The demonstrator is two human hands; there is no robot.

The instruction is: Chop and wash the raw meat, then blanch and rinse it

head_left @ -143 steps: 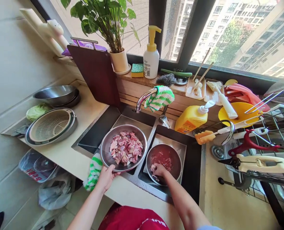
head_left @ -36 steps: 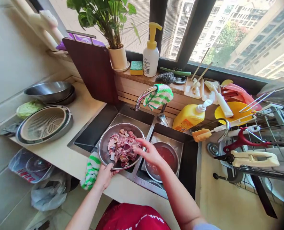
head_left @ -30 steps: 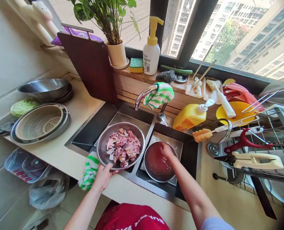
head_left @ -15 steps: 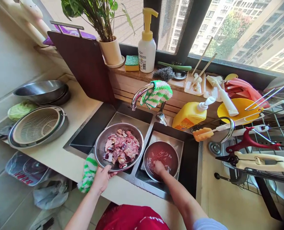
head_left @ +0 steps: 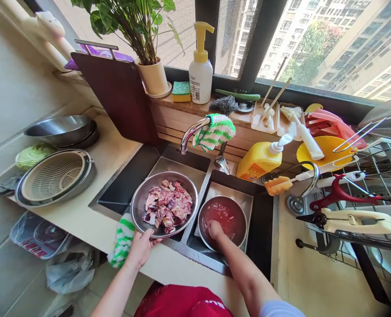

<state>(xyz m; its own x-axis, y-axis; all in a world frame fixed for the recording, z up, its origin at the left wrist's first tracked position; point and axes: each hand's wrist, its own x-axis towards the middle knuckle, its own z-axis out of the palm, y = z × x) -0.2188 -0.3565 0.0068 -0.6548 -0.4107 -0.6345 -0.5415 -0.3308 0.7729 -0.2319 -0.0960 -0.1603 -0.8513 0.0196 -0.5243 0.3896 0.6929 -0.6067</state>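
My left hand [head_left: 140, 247] grips the near rim of a metal strainer bowl [head_left: 139, 207] that holds several pieces of raw meat [head_left: 167, 206], resting over the left sink basin. Inside a steel bowl [head_left: 241, 220] of reddish water in the right basin, my right hand [head_left: 214, 230] is dipped in the water. Its fingers are under the surface, and I cannot see whether they hold anything. A green-and-white striped cloth [head_left: 122, 240] hangs over the sink's front edge beside my left hand.
The faucet [head_left: 190, 134] carries a striped cloth [head_left: 215, 131]. A yellow detergent bottle [head_left: 260, 160] and a dish rack [head_left: 357, 193] stand right. A colander [head_left: 55, 176], steel bowls [head_left: 61, 130] and a cabbage [head_left: 32, 155] sit on the left counter. The cutting board [head_left: 119, 99] leans behind.
About a second ago my right hand was over the strainer's meat; it moved into the bowl of red water and shifted toward its near side. My left hand kept its hold.
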